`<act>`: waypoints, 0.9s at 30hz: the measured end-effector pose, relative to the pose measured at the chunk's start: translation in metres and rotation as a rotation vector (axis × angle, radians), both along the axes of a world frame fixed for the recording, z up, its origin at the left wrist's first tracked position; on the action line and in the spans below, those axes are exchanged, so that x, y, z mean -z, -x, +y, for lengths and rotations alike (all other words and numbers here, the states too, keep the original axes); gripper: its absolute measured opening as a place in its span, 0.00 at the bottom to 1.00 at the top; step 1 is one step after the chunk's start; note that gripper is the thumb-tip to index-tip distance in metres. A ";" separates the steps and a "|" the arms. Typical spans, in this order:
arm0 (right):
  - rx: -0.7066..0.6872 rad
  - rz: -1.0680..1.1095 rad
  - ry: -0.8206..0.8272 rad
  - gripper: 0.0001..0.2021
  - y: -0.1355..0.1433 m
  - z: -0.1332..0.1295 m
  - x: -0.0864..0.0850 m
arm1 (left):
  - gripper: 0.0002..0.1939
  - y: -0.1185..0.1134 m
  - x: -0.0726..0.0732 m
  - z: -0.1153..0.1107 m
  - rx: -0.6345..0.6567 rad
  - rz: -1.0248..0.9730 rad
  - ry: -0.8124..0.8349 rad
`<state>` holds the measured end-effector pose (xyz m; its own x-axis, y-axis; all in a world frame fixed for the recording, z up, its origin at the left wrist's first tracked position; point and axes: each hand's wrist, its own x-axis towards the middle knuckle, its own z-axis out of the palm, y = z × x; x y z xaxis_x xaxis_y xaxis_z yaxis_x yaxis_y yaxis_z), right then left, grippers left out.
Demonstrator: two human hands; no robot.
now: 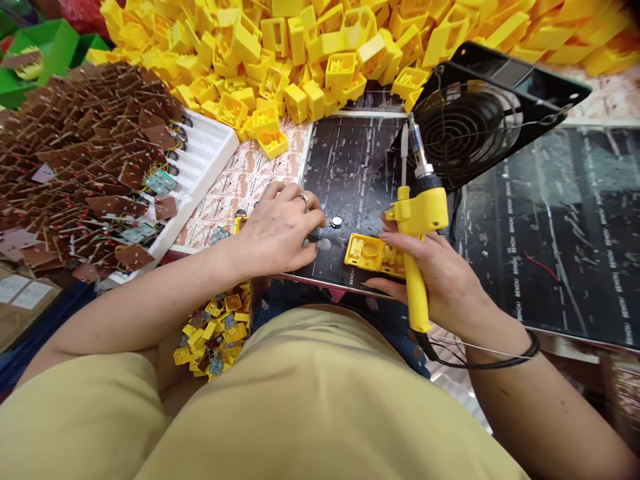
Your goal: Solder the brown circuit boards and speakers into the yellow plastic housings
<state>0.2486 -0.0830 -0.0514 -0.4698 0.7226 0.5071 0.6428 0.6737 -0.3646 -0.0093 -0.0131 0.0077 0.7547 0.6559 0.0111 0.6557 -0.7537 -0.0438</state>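
While the right hand point(440, 260) is wrapped around the handle of a yellow soldering gun point(417, 267), the left hand point(287, 227) lies palm down over the near edge of the table point(500, 233), its fingers bent. Whether the left fingers pinch anything cannot be told, since the back of the hand covers most of what is beneath them. Just right of the left fingertips, a small round silver disc point(337, 222) lies flat on the table's black, printed covering. The two hands are well apart, and between them, near the table's edge, an open yellow plastic casing point(370, 252) rests with its inside facing up. Its right end is hidden behind the right hand, so contact there is unclear.

The gun's metal tip points away toward the far side, in front of a black fan point(463, 130) with a wire guard. Farther back, yellow plastic housings point(300, 60) are piled across the table. On the left, brown circuit boards point(90, 167) with wires stand packed on a white foam tray point(213, 137), with green bins point(55, 50) beyond. More yellow pieces point(215, 333) are heaped below the left forearm. On the right, a thin red wire point(541, 266) lies on the table.
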 end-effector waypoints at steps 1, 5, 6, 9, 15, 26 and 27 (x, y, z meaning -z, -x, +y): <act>0.005 -0.003 -0.003 0.31 0.000 -0.001 0.000 | 0.11 -0.001 0.000 -0.002 0.013 0.040 -0.038; 0.010 -0.007 -0.001 0.29 0.000 -0.002 0.002 | 0.09 -0.010 0.006 -0.007 0.046 0.140 -0.120; 0.009 -0.006 -0.001 0.29 0.000 -0.002 0.003 | 0.11 -0.011 0.009 -0.007 0.047 0.139 -0.124; 0.012 -0.005 0.001 0.29 -0.002 -0.002 0.003 | 0.11 -0.007 0.019 -0.005 0.042 0.121 -0.127; 0.054 0.010 0.000 0.26 0.004 -0.005 0.004 | 0.07 0.012 0.027 -0.002 0.007 -0.363 0.111; 0.169 0.220 -0.152 0.17 0.027 -0.006 -0.016 | 0.06 -0.003 0.031 0.000 -0.122 -0.536 0.338; 0.162 0.245 -0.160 0.14 0.021 -0.012 -0.022 | 0.07 -0.002 0.031 0.000 -0.111 -0.506 0.306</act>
